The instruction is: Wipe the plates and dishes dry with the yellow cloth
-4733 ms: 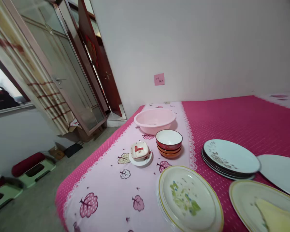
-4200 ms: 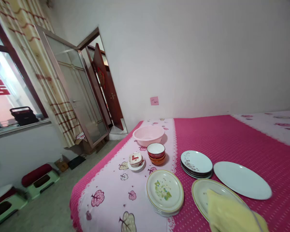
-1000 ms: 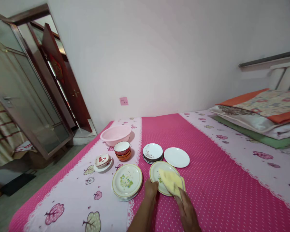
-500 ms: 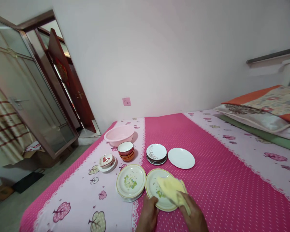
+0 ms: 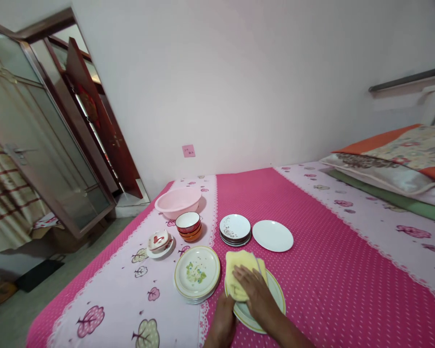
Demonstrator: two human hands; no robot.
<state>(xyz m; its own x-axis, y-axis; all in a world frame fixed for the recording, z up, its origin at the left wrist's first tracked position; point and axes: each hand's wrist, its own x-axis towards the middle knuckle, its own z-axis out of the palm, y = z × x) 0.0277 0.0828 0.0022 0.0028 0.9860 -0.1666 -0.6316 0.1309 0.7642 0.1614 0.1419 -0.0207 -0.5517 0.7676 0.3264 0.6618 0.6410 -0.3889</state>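
The yellow cloth (image 5: 234,263) at lower centre looks soft and matt, the plate (image 5: 276,291) under it smooth, glossy ceramic. The pink basin (image 5: 167,209) looks like smooth plastic; the bedspread (image 5: 348,290) is matt fabric.

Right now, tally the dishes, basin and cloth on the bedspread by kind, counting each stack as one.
Leaf-patterned plate stack, dark-edged plate stack: 2
White plate, partly covered plate: 2
Bowl stack: 1
Small-dish stack: 1
Basin: 1
Yellow cloth: 1
Total: 8

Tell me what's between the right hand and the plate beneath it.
A yellow cloth lies between the right hand and the plate, seen in the head view.
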